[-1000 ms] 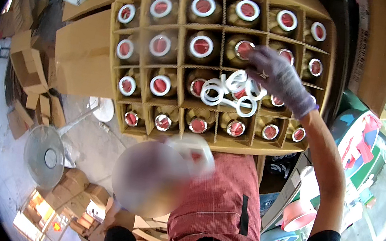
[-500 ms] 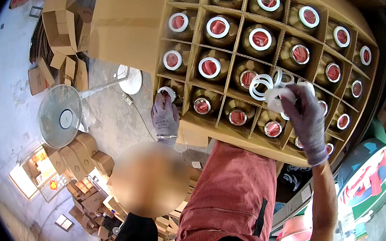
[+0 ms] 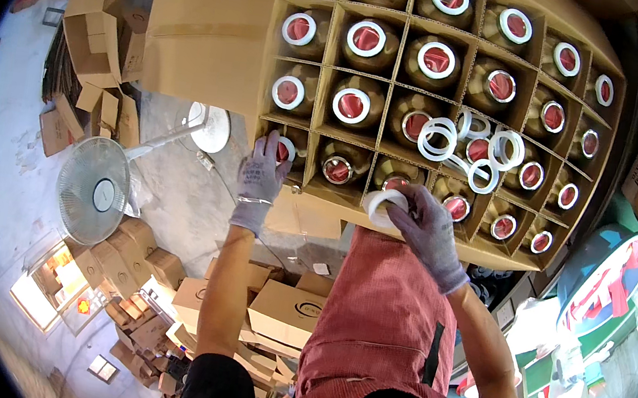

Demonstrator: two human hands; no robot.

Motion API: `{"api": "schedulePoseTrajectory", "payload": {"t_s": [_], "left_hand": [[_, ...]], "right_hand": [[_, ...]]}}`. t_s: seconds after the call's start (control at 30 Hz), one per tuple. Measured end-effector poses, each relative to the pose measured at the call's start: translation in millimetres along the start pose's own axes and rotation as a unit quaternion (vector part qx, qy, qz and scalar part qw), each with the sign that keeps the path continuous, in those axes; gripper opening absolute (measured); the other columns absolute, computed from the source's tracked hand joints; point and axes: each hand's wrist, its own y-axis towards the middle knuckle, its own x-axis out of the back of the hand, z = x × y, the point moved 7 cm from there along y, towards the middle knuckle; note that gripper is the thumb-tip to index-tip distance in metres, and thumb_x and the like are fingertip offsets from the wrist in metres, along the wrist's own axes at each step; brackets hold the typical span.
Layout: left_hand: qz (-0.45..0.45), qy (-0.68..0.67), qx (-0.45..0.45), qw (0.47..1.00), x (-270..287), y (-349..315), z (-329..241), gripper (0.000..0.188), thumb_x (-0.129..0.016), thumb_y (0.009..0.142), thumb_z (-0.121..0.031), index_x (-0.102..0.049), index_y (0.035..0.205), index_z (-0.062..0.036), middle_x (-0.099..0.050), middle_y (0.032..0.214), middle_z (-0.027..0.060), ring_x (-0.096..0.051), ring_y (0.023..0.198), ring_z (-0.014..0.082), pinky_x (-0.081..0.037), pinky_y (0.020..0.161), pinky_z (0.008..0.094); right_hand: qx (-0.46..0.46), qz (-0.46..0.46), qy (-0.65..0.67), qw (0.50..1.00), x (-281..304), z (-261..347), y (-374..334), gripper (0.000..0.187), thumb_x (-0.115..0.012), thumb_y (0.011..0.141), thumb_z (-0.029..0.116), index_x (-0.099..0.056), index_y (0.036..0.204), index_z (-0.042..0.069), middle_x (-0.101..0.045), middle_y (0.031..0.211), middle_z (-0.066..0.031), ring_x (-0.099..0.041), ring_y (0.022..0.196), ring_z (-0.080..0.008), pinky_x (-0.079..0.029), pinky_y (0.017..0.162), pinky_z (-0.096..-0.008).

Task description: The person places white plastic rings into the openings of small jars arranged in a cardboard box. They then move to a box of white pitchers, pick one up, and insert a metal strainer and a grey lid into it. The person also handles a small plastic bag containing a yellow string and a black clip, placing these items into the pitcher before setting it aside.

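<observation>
One jar (image 3: 287, 150) partly behind left hand (image 3: 261, 177)

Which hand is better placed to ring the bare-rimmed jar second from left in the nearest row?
Right, I'd judge: the right hand holds at least one white ring near that jar, while the left hand is at the corner jar.

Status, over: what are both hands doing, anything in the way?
Left hand at corner bottle. Right hand pinching white ring or rings. Loose rings partly cover another bottle.
</observation>
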Motion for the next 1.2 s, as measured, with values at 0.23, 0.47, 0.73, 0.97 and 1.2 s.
{"api": "schedulePoseTrajectory", "payload": {"t_s": [0.23, 0.47, 0.73, 0.97, 1.2], "left_hand": [[0.069, -0.495, 0.001, 0.866, 34, -56, -130, 0.054, -0.067, 0.09, -0.04, -0.056, 0.128, -0.0028, -0.065, 0.101, 0.0087, -0.063, 0.072, 0.0158, -0.051, 0.063, 0.0284], [0.246, -0.715, 0.093, 0.648, -2, -82, -144, 0.063, -0.07, 0.088, -0.046, -0.058, 0.122, 0.0061, -0.064, 0.089, 0.0036, -0.06, 0.067, 0.0099, -0.052, 0.062, 0.0239], [0.033, -0.529, 0.029, 0.848, -7, -74, -110, 0.017, -0.053, 0.1, -0.011, -0.063, 0.11, -0.0026, -0.061, 0.08, 0.0001, -0.058, 0.063, 0.0084, -0.05, 0.057, 0.0219], [-0.089, -0.457, 0.176, 0.867, -40, -43, -62, 0.02, -0.057, 0.097, -0.014, -0.059, 0.114, -0.0047, -0.059, 0.083, -0.0009, -0.06, 0.063, 0.0096, -0.049, 0.052, 0.0251], [-0.093, -0.058, 0.019, 0.994, -40, -35, -80, 0.043, -0.052, 0.097, -0.037, -0.056, 0.124, -0.0029, -0.069, 0.095, 0.0208, -0.068, 0.082, 0.0384, -0.054, 0.069, 0.0469]], "right_hand": [[-0.033, -0.018, 0.066, 0.997, -14, -12, -2, 0.033, -0.072, 0.087, 0.018, -0.059, 0.113, 0.001, -0.066, 0.089, -0.0116, -0.061, 0.075, -0.0166, -0.051, 0.071, -0.0306], [-0.126, 0.057, 0.324, 0.936, -24, -23, -23, 0.021, -0.068, 0.093, 0.019, -0.057, 0.105, 0.005, -0.06, 0.085, 0.0028, -0.053, 0.068, -0.002, -0.044, 0.058, -0.017], [-0.127, -0.143, 0.521, 0.832, -22, -70, -47, 0.014, -0.063, 0.097, 0.021, -0.057, 0.094, 0.008, -0.061, 0.077, -0.001, -0.055, 0.059, -0.007, -0.044, 0.048, -0.0218], [-0.142, 0.011, 0.261, 0.955, -30, -57, -50, 0.023, -0.061, 0.097, 0.02, -0.06, 0.111, 0.002, -0.064, 0.084, -0.0009, -0.058, 0.067, -0.0086, -0.048, 0.057, -0.0239], [-0.076, 0.082, -0.002, 0.994, -52, -31, -17, 0.03, -0.063, 0.093, 0.017, -0.06, 0.121, 0.006, -0.067, 0.087, -0.0193, -0.067, 0.076, -0.0292, -0.052, 0.072, -0.0354]]}}
